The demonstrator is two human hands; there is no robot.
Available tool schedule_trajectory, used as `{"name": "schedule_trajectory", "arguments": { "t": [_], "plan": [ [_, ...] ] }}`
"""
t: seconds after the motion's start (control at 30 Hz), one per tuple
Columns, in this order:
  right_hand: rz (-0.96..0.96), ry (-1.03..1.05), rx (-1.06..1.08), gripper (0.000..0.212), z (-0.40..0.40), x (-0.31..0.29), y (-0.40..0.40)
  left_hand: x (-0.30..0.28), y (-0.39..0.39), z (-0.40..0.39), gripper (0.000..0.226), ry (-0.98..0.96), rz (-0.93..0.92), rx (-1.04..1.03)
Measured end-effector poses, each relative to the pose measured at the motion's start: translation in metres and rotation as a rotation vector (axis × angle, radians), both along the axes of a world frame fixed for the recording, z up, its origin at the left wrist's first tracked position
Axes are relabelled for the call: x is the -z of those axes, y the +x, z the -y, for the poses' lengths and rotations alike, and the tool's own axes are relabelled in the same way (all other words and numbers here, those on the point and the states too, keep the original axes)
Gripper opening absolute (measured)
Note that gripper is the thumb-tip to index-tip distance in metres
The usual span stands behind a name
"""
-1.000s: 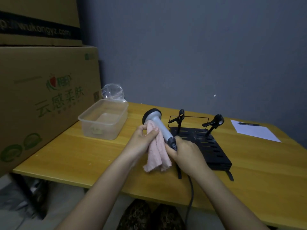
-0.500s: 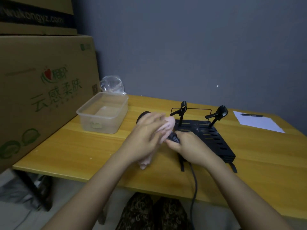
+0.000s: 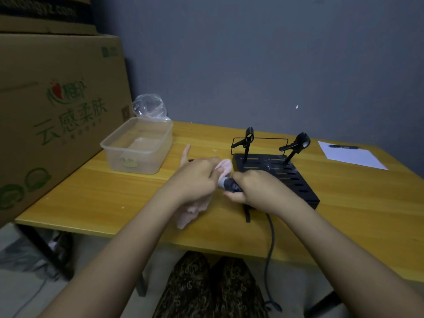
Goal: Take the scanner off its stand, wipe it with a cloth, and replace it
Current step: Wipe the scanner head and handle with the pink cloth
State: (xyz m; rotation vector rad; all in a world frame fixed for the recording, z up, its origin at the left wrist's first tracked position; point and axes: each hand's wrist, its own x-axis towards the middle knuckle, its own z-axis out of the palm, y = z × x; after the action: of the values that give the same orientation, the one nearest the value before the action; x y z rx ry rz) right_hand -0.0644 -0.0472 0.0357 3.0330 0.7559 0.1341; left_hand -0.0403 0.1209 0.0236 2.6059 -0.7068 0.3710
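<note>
Head view, cardboard box (image 3: 57, 115) printed green "云感柔肤", upper box text blurred

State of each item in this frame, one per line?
Scanner: off its stand, gripped by right hand.
Cloth: pressed on scanner by left hand.
Stand: holds nothing.
Container: lidless.
Pen: lying on paper.

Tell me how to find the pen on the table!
Start at the yellow wooden table and look to its far right corner, beyond the black stand. A white sheet of paper lies there, and the dark pen rests across its top edge, the only thin stick-shaped thing on white.
</note>
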Motion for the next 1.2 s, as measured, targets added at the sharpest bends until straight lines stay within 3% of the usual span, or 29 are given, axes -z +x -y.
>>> {"name": "schedule_trajectory", "arguments": {
  "t": [0.1,0.2,0.4,0.57,0.93,1.07,1.2],
  "plan": [
    [0.003,0.322,0.048,0.040,0.012,0.007,0.000,0.016,-0.012,0.003,0.026,-0.168,0.250,0.092],
    [-0.106,0.690,0.073,0.040,0.013,0.012,-0.004,0.034,-0.011,0.004,0.052,-0.144,0.477,0.068],
    [-0.294,1.058,0.075,0.041,0.002,0.024,-0.011,0.047,-0.009,0.006,0.062,-0.075,0.645,-0.144],
    [-0.282,1.038,0.098,0.040,0.000,0.027,-0.008,0.043,-0.005,0.000,0.053,-0.036,0.623,-0.300],
    [-0.196,1.009,0.073,0.044,0.005,0.024,-0.007,0.029,-0.008,0.007,0.045,-0.101,0.517,-0.065],
    [-0.262,1.117,0.083,0.046,0.001,0.027,-0.008,0.040,-0.012,0.013,0.048,-0.233,0.419,-0.099],
    [-0.396,1.370,0.124,0.046,0.003,0.029,-0.006,0.053,-0.020,0.012,0.049,-0.205,0.402,0.060]
  ]
}}
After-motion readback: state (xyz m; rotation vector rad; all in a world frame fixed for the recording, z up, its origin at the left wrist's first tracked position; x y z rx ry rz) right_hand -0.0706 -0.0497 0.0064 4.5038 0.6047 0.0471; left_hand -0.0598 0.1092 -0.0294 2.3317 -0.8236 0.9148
